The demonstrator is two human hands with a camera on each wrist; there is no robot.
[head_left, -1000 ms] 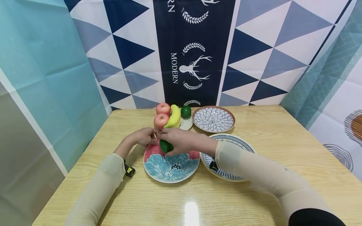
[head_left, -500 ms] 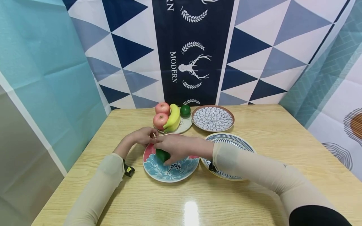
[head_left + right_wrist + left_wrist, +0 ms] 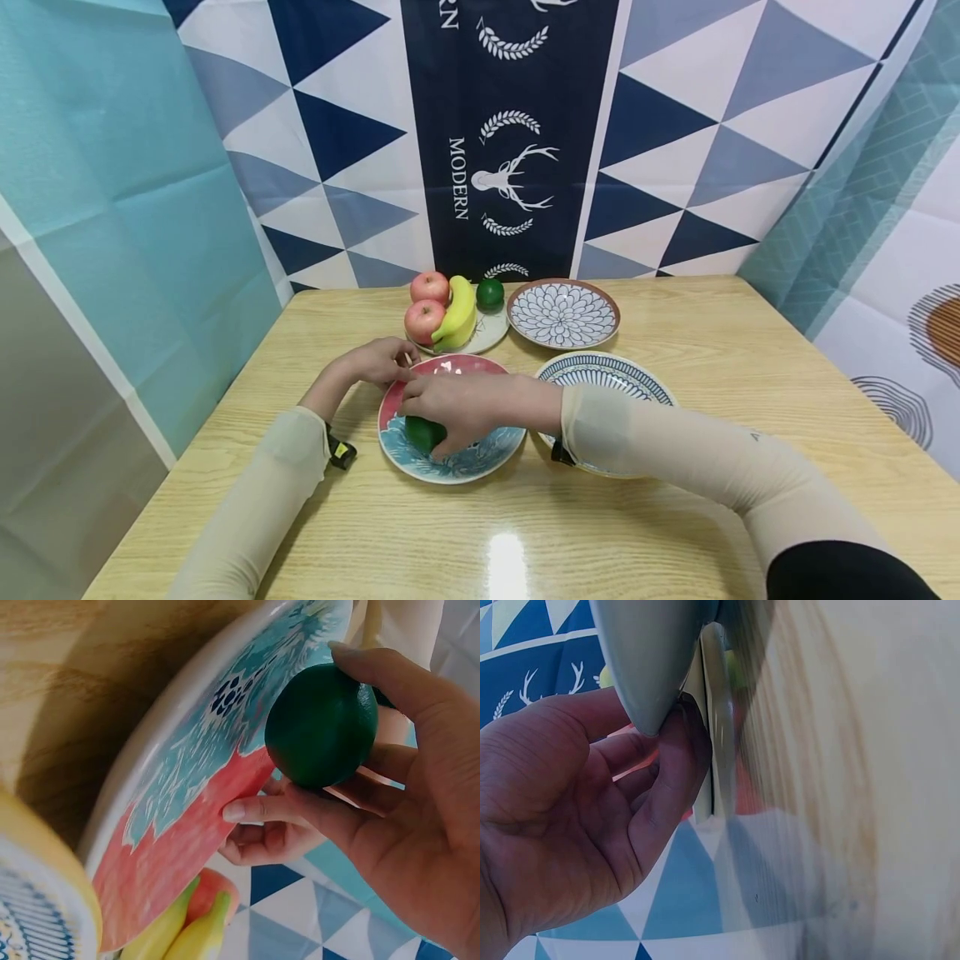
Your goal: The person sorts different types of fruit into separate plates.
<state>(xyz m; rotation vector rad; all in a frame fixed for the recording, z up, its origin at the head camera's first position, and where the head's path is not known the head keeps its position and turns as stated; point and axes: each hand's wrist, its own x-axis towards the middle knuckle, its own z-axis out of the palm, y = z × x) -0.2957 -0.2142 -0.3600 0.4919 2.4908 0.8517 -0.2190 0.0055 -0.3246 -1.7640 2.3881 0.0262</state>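
My right hand [image 3: 457, 408] holds a dark green lime [image 3: 423, 433] over the left part of the flower-patterned pink and blue plate [image 3: 480, 365]. In the right wrist view, thumb and fingers curl round the lime [image 3: 319, 727], close to the plate's face [image 3: 187, 832]; whether they touch I cannot tell. My left hand [image 3: 378, 362] pinches that plate's far-left rim. The left wrist view shows its hand [image 3: 570, 802] with fingers at the edge of the plate [image 3: 649, 667], seen from the side.
Behind, a small plate [image 3: 491, 333] bears two apples [image 3: 425, 322], bananas [image 3: 459, 312] and another green lime [image 3: 491, 295]. A brown-rimmed plate [image 3: 564, 315] stands back right. A blue-patterned plate [image 3: 615, 371] lies partly beneath my right forearm. Patterned cloth [image 3: 502, 125] hangs behind the table.
My right hand has moved nearer and slightly left with the lime, from the plate's far side to over its left part. The left hand stays at the rim.
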